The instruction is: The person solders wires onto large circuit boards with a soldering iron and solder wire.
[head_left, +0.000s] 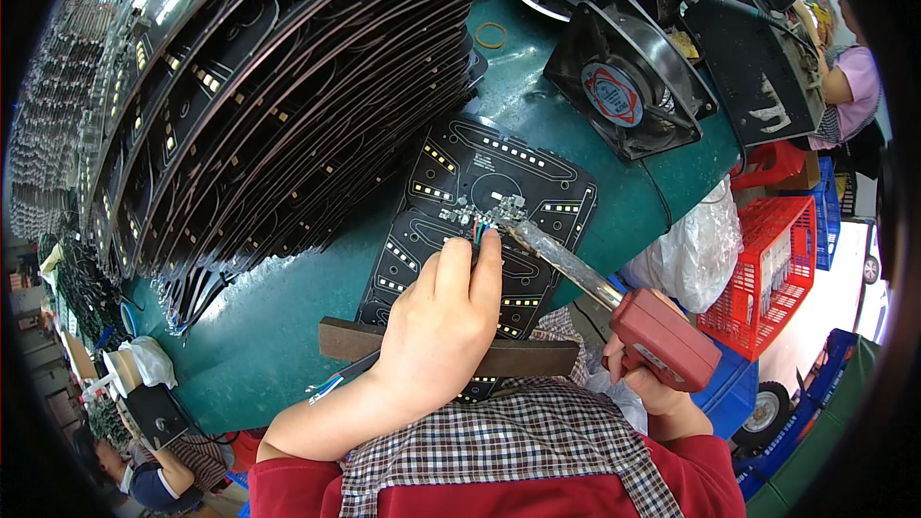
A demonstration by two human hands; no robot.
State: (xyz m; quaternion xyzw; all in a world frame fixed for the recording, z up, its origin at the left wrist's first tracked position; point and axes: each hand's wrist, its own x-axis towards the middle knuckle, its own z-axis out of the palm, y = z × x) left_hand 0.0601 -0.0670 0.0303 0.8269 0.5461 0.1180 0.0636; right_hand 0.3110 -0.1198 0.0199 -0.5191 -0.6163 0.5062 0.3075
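From afar I see the left hand [441, 321] pinching thin coloured wires [480, 228] against the flat black circuit board [494, 177] on the green table [240, 355]; the right hand [657, 389] grips a dark-red pistol-shaped soldering iron [662, 341]; wires placed, soldering unfinished, I judge.

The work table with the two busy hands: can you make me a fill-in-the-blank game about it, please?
1. The left hand holds thin, colourful ____ at the black board.
2. The right hand grips a soldering tool whose handle is coloured ____.
3. The square black fan stands on a tabletop coloured ____.
4. The tall stack of boards is on the picture's ____ side.

Missing words: wires; red; green; left.
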